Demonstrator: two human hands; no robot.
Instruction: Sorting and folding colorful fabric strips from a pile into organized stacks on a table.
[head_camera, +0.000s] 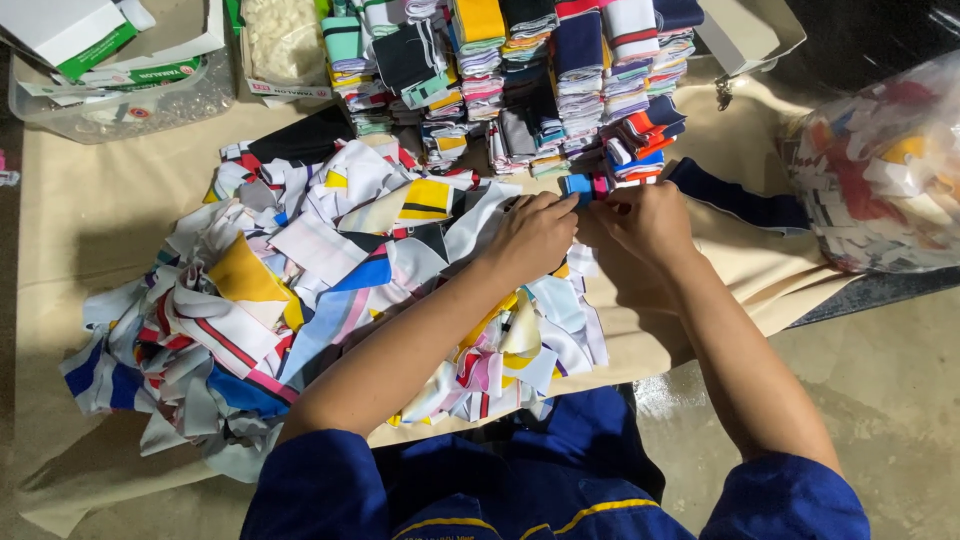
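This looks like a garment workshop, with sorting done at floor level. A beige cloth sheet (90, 210) spread over a bare concrete floor (880, 380) carries a loose heap of cut fabric pieces (300, 290), and neat sorted stacks of fabric pieces (520, 80) stand behind it. A clear plastic bag of scraps (885, 170) and cardboard boxes (80, 35) sit around the edges.
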